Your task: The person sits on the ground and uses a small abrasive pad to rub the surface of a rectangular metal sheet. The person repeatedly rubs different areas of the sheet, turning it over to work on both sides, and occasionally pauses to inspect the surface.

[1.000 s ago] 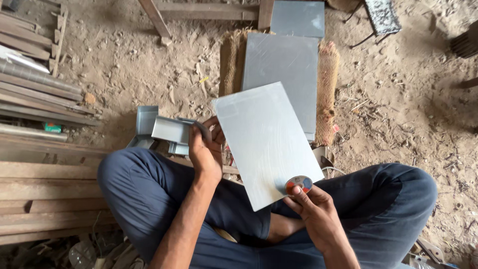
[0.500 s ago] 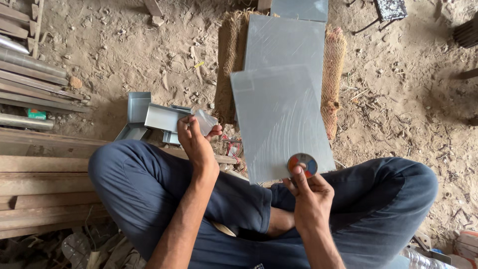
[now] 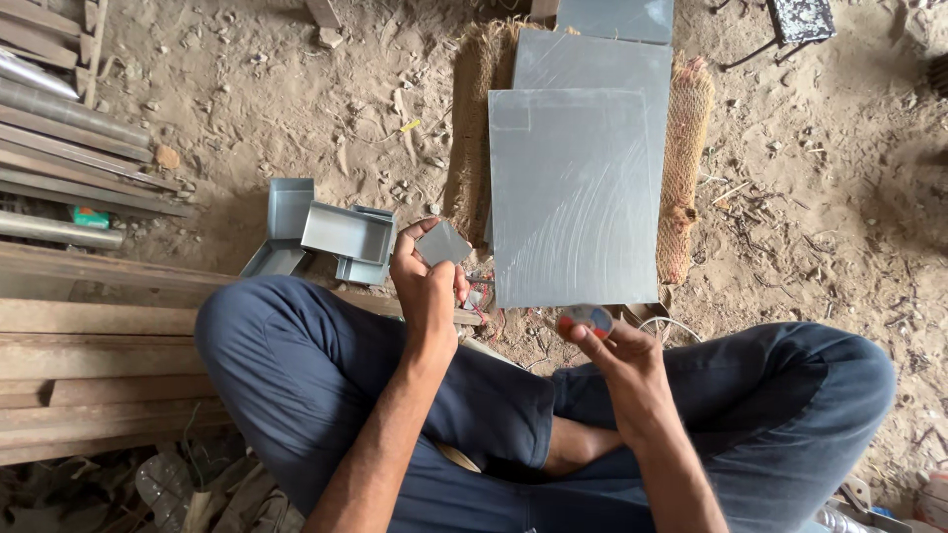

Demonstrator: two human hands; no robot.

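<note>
Seen from above, cross-legged on sandy floor (image 3: pixel 296 89). Left hand (image 3: pixel 427 286) pinched shut on small grey square metal offcut (image 3: pixel 443 243), raised over knee. Right hand (image 3: pixel 624 367) closed on round red-and-blue disc (image 3: pixel 585 320). Large grey metal sheet (image 3: pixel 573 197) flat on burlap roll (image 3: pixel 686 168), corner notched. Folded grey metal trays (image 3: pixel 331 234) finished alongside.

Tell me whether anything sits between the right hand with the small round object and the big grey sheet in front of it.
Nothing visible does. The right hand holds the small round object right at the near edge of the large grey sheet, which lies flat on the burlap roll. The left hand holds a small grey square piece off to the side.
</note>
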